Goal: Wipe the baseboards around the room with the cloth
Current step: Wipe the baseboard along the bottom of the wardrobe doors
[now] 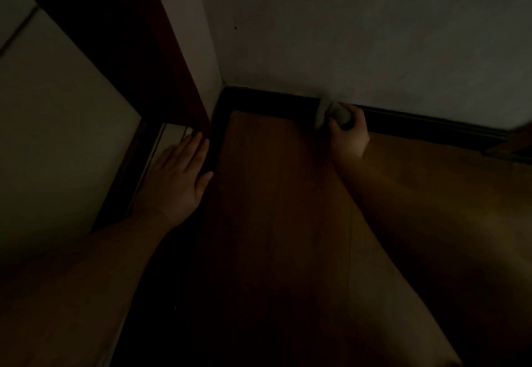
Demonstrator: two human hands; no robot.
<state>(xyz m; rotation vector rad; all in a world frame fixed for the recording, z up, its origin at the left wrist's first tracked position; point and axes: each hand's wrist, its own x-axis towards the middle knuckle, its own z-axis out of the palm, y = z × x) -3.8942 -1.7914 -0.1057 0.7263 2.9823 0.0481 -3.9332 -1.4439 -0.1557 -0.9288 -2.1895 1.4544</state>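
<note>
The right hand [349, 133] grips a bunched pale cloth [331, 113] against the dark baseboard [417, 124] at about one o'clock, mid-wipe along the far wall. The left hand [175, 176], fingers straight, rests flat by the door threshold [155, 147] at nine o'clock, probably bracing. Next, the cloth likely needs sliding along the board with steady pressure.

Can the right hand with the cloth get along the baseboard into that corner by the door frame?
Probably yes. The right hand holds the cloth against the dark baseboard, and the stretch from there to the corner looks bare. The left hand rests flat near the red door frame, off that run.
</note>
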